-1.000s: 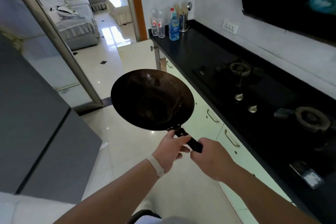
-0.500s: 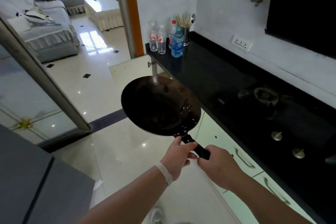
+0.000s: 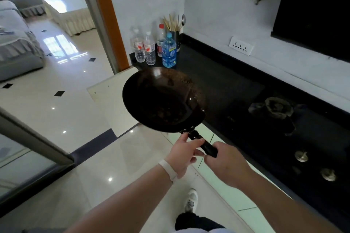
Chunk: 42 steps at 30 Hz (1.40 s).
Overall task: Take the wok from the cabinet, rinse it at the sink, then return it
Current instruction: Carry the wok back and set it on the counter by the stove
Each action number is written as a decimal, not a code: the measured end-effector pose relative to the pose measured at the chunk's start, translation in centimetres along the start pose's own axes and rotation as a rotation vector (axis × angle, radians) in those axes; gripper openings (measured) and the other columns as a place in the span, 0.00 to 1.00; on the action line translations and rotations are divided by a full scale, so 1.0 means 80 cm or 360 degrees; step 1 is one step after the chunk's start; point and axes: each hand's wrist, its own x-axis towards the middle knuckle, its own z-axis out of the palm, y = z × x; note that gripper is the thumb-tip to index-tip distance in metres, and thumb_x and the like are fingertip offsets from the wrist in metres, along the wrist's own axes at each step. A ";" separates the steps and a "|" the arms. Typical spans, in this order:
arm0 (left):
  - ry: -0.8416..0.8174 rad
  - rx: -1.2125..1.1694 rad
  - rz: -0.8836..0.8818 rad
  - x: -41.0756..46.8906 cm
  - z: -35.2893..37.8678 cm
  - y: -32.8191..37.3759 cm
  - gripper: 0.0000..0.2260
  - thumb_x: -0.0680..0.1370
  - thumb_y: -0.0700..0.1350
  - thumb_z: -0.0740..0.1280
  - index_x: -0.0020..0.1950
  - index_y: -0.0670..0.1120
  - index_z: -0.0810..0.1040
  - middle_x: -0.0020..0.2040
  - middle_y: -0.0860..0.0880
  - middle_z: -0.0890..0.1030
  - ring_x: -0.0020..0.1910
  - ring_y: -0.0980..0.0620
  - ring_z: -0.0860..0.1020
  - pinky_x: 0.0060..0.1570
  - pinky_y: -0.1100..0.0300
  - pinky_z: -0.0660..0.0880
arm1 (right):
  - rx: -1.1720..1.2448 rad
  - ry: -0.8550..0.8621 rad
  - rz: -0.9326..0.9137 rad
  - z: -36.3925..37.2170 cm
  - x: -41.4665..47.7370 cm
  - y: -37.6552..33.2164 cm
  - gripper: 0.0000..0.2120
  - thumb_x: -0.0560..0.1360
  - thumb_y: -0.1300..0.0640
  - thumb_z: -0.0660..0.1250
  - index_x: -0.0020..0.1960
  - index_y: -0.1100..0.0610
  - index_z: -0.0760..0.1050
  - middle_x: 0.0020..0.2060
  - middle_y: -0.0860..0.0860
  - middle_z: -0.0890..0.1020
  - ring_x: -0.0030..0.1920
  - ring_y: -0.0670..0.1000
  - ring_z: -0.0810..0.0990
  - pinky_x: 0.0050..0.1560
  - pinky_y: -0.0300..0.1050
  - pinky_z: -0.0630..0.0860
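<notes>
Open cabinet door (image 3: 111, 98) jutting out low on the left, just behind the dark wok (image 3: 162, 100) held in the air beside the black counter (image 3: 217, 81). Left hand (image 3: 184, 154) wrapped around the handle close to the bowl. Right hand (image 3: 226, 163) gripping the handle's end; stove burner (image 3: 278, 108) farther right.

Dark, stained wok (image 3: 162, 100), tilted, in midair

Open tiled floor (image 3: 62, 119) left; ajar cream cabinet door (image 3: 108, 100) juts ahead; black countertop (image 3: 217, 81) right, bare mid-stretch, clear plastic bottles (image 3: 149, 49) crowding far corner.
</notes>
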 end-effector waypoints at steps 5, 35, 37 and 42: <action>0.0020 0.0031 -0.0096 0.084 -0.008 0.032 0.07 0.76 0.39 0.69 0.52 0.48 0.76 0.38 0.51 0.81 0.31 0.53 0.76 0.34 0.60 0.64 | 0.0079 -0.0036 0.0072 -0.004 0.091 0.002 0.07 0.74 0.50 0.66 0.43 0.53 0.74 0.32 0.49 0.79 0.28 0.48 0.73 0.30 0.45 0.72; -0.0601 0.0407 -0.0544 0.427 0.078 0.179 0.07 0.78 0.37 0.65 0.54 0.45 0.76 0.32 0.53 0.79 0.28 0.56 0.74 0.33 0.60 0.64 | 0.0295 0.0318 0.0827 -0.091 0.371 0.019 0.08 0.75 0.46 0.64 0.51 0.49 0.74 0.38 0.47 0.81 0.34 0.47 0.81 0.32 0.42 0.78; -0.0710 0.0440 -0.0594 0.442 0.067 0.188 0.06 0.78 0.37 0.65 0.52 0.46 0.75 0.31 0.53 0.78 0.28 0.56 0.74 0.34 0.60 0.64 | 0.0313 0.0372 0.0928 -0.083 0.382 0.003 0.08 0.75 0.46 0.65 0.50 0.49 0.74 0.37 0.47 0.81 0.34 0.46 0.81 0.34 0.43 0.80; -0.0965 0.0551 -0.0697 0.487 0.045 0.203 0.07 0.77 0.39 0.65 0.54 0.47 0.75 0.34 0.53 0.77 0.30 0.56 0.74 0.35 0.60 0.64 | 0.0287 0.0470 0.1181 -0.065 0.415 -0.034 0.09 0.76 0.47 0.64 0.51 0.50 0.73 0.37 0.47 0.80 0.35 0.47 0.80 0.32 0.42 0.77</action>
